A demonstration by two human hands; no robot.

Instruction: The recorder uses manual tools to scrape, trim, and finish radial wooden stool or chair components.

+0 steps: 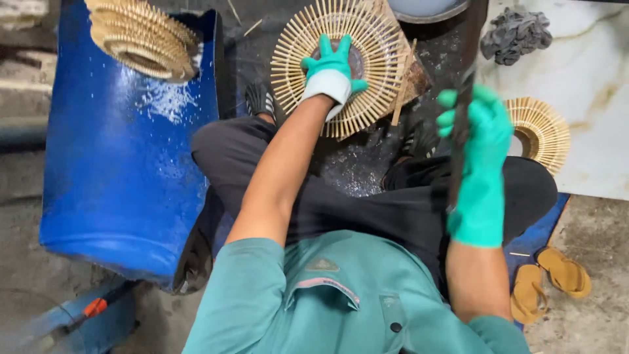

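The left hand point(332, 73), gloved in green and white, is laid flat with fingers spread on the dark centre of a round radial disc of pale bamboo slats point(341, 65). Nothing is clasped by it; the disc is simply pressed down, apparently so that it is kept from shifting or turning on the worn wooden block point(419, 77) beneath it. A loose thin bamboo stick point(403, 85) is seen leaning across the disc's right edge.

The right hand point(481, 157), in a green glove, is clenched around a long dark blade-like tool point(462, 111), held upright and raised above the lap, well apart from the disc. The tool is blurred, so its exact kind cannot be told; a heavy knife is suggested by the shape.

The disc is placed on the floor between the person's feet, just beyond the crossed legs in dark trousers point(367, 210), so that it is kept within reach of both hands.

Further out, a stack of finished bamboo discs point(141, 36) is set on a blue plastic barrel half point(118, 164) at the left. Another bamboo disc point(538, 131) rests on a pale marble slab point(576, 78) at the right, with a crumpled grey rag point(515, 33) beyond it. A pair of tan sandals point(549, 282) lies on the ground near the right elbow.
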